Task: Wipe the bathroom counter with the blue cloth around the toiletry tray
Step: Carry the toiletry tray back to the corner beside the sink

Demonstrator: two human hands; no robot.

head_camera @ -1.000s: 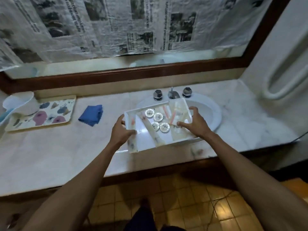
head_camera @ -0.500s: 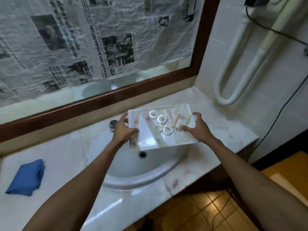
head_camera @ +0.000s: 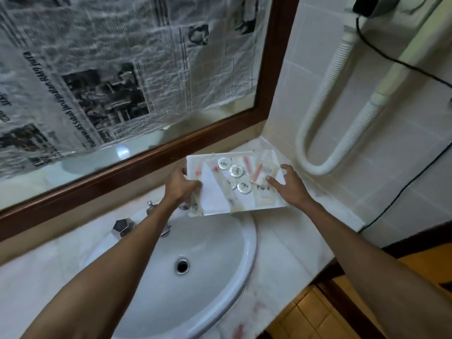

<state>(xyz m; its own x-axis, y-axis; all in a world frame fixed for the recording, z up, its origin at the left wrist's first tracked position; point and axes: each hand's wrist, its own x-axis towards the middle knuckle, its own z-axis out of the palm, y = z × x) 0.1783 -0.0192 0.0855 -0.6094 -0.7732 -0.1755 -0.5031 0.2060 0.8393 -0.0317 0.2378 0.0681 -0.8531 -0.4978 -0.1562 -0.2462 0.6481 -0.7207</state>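
Newspaper (head_camera: 110,77) print on mirror is too blurred to read.

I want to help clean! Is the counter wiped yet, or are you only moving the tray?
Only moving the tray. Both hands, left hand and right hand, hold the toiletry tray near the counter's back right corner, beside the sink. No cloth is in view, so all the wiping appears left.
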